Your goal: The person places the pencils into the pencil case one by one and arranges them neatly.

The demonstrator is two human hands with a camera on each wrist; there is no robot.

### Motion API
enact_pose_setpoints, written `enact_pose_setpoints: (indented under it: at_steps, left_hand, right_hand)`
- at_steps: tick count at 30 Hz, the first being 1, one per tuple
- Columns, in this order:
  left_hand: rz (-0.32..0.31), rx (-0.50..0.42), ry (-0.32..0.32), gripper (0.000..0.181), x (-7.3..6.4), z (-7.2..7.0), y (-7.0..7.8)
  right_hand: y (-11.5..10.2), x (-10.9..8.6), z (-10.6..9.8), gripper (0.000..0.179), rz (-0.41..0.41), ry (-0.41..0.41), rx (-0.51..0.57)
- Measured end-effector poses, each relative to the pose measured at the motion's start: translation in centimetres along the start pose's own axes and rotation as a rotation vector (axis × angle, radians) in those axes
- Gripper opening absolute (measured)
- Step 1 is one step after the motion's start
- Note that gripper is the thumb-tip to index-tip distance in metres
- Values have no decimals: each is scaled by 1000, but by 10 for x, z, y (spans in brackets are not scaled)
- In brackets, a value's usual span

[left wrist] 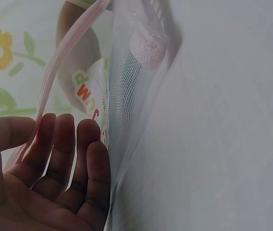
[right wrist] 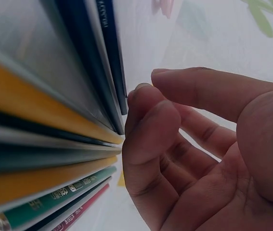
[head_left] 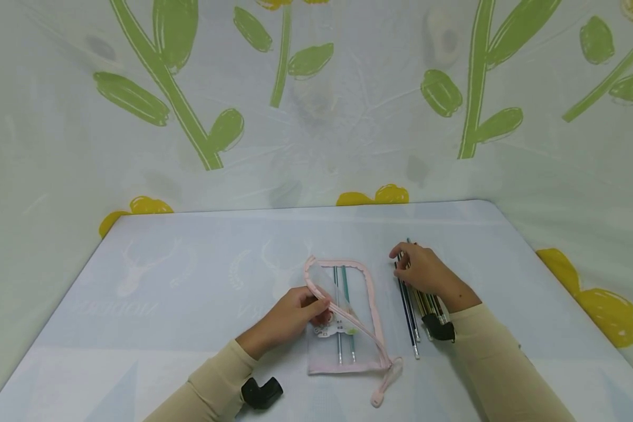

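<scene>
My left hand (head_left: 295, 310) pinches the pink zipper edge (left wrist: 61, 53) of a clear mesh pencil pouch (head_left: 378, 316) and lifts that side, so the pouch gapes. Two teal pencils (head_left: 345, 281) lie lengthwise inside it, partly covered by a white label (left wrist: 97, 86) with coloured letters. To the right of the pouch lies a bunch of pencils (head_left: 405, 299), dark, yellow, green and pink-red ones among them. Over their far ends hovers my right hand (head_left: 424, 269). Its fingers (right wrist: 150, 125) are bent beside the pencils, thumb near the index fingertip, with nothing visibly held.
A pink zipper pull (head_left: 378, 398) trails from the pouch's near right corner. Black wrist cameras sit on both wrists. The pale printed tabletop (head_left: 163, 305) ends at a hanging cloth (head_left: 327, 146) with green leaves and yellow flowers.
</scene>
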State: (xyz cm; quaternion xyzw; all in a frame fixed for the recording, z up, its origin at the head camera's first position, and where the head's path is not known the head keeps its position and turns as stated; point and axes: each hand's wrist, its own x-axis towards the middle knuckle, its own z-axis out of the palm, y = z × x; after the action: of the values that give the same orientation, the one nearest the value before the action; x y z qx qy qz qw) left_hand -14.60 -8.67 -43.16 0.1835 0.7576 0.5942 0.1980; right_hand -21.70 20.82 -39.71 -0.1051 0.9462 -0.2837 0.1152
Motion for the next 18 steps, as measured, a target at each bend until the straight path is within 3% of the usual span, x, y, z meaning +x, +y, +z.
enact_pose_setpoints:
  at_steps: [18]
  left_hand:
    - [-6, 5, 1, 26, -1, 1, 2]
  right_hand:
    - [5, 0, 1, 40, -17, 6, 17]
